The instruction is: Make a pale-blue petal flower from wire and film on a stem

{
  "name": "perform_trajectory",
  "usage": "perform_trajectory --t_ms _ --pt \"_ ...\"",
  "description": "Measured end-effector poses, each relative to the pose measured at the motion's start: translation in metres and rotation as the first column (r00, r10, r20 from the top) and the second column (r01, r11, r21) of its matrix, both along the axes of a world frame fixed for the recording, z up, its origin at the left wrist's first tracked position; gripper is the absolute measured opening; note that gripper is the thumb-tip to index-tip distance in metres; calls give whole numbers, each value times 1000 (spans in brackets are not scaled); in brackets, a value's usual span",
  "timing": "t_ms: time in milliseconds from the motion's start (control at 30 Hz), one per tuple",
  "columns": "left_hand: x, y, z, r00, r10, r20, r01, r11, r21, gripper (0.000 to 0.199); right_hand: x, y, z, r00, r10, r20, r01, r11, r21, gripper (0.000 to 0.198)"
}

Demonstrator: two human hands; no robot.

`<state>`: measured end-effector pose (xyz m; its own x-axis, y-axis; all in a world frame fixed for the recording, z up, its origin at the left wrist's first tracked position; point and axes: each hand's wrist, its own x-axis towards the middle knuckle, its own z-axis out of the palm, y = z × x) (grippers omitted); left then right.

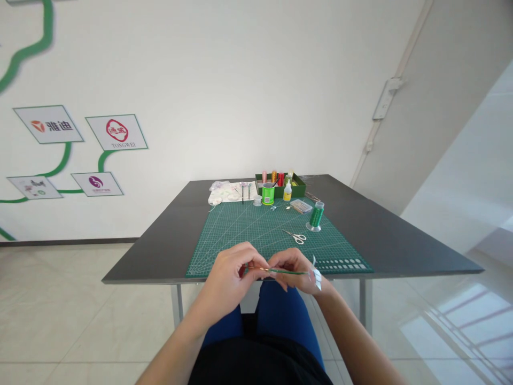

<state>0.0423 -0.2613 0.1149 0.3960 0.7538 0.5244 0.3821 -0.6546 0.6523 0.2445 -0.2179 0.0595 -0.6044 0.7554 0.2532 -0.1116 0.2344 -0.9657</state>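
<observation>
My left hand [234, 272] is closed, its thumb and fingers pinching the bare copper-coloured end of a thin wire stem [294, 272]. From the other side my right hand [292, 259] pinches the same stem near its middle, where a green wrapping begins. The stem lies nearly level in front of the table's near edge. At its right end, over my right wrist, sits a pale blue-white flower-like piece [317, 276]. Something red shows inside my left hand's curl, too small to name. White-handled scissors [296, 237] and a green thread spool [316, 215] are beyond my hands.
A green cutting mat [240, 227] covers the middle of the black table [160, 230]. Toward the back stand a green can [268, 194], a glue bottle [287, 191], a clear case [301, 206] and a dark green box [298, 189] with thread spools. A white cloth [224, 192] lies back left.
</observation>
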Motion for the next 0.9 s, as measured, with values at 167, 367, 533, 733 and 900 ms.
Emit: perform_trajectory --t_ms 167,367,533,733,900 --pt "0 4 0 998 7 55 -2 996 -90 10 -10 -26 -8 963 -248 -103 252 967 31 33" --pt "0 9 -4 989 9 146 19 982 -190 10 -18 -44 -8 879 -453 -146 471 872 129 27" --pt "0 10 -5 983 -23 180 65 971 -231 11 -18 -53 -6 815 -576 -66 573 782 245 28" --pt "2 9 -3 988 -41 150 77 967 -243 14 -22 -58 -10 789 -610 -73 607 756 246 28" --pt "6 9 -2 991 -28 133 59 971 -232 14 -24 -61 -13 782 -617 -84 619 754 219 27"
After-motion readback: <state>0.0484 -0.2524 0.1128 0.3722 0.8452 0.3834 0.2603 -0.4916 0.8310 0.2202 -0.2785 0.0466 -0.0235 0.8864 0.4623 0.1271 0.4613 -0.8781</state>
